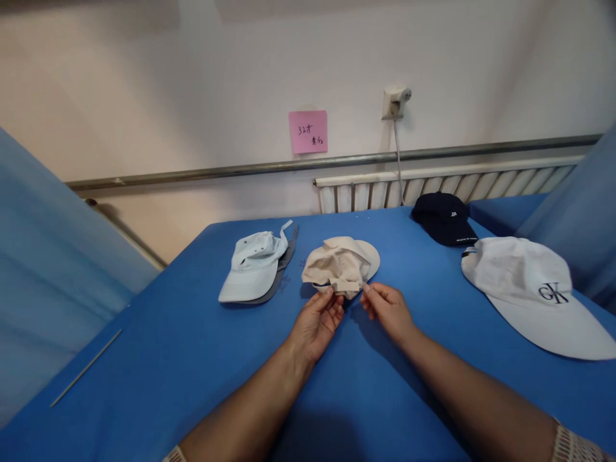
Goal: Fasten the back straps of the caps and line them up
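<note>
A beige baseball cap [339,260] is at the middle of the blue table, its brim pointing away to the right and its back strap facing me. My left hand [317,324] is closed on the strap's left part, thumb on top and fingers curled beneath. Pinched at the strap's right end are the thumb and fingertips of my right hand [387,311]. The crown looks soft and crumpled. Whatever lies under the strap is hidden by my fingers.
Left of it, a light blue cap [257,260] rests on a grey cap [287,256]. A navy cap [440,215] and a large white cap [522,276] lie on the right. A thin rod [86,367] lies near the left edge. Behind are a radiator [375,194] and a rail [240,170].
</note>
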### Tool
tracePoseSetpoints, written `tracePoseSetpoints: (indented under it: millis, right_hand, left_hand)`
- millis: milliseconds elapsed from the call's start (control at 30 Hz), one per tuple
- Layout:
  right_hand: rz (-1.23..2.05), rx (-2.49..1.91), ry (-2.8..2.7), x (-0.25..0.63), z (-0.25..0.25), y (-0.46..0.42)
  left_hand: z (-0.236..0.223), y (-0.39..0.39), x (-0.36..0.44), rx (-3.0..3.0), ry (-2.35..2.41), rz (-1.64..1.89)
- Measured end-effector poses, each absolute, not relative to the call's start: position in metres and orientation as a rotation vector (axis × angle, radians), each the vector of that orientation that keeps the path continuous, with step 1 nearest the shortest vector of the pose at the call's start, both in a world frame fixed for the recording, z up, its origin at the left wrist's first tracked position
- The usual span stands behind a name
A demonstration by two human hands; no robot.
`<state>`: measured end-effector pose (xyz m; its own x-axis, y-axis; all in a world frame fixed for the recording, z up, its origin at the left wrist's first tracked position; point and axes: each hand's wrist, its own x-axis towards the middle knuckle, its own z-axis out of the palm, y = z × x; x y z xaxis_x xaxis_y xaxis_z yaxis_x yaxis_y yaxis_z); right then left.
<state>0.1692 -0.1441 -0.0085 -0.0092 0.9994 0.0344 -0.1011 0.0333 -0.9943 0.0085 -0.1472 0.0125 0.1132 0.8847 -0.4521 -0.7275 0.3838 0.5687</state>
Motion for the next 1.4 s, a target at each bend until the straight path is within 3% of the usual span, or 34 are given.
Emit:
tracePoseSetpoints:
  millis: [133, 267, 767, 1000, 1200, 1400]
  right_hand:
    - [1.76, -0.993, -0.723, 0.157, -0.01, -0.151]
    - [1.921, -0.805, -0.285, 0.153, -0.013, -0.153]
    - [1.604, -0.773, -0.529, 0.158, -0.004, -0.149]
    - [1.486, -0.808, -0.608, 0.166, -0.008, -0.141]
    - [1.417, -0.834, -0.656, 0.164, -0.009, -0.142]
    - [1.43, -0.868, -0.729, 0.159, -0.01, -0.147]
  left_hand:
    - [0.013, -0.148, 0.01, 0.195, 0.809, 1.179]
    - [0.011, -0.15, 0.012, 0.194, 0.8, 1.169]
    - [0.008, -0.152, 0.017, 0.205, 0.867, 1.095]
    - [0.015, -0.157, 0.014, 0.533, 1.066, 0.916]
    - [0.024, -0.159, 0.012, 1.093, 1.267, 1.319]
    - [0.026, -0.163, 0.014, 1.169, 1.257, 1.317]
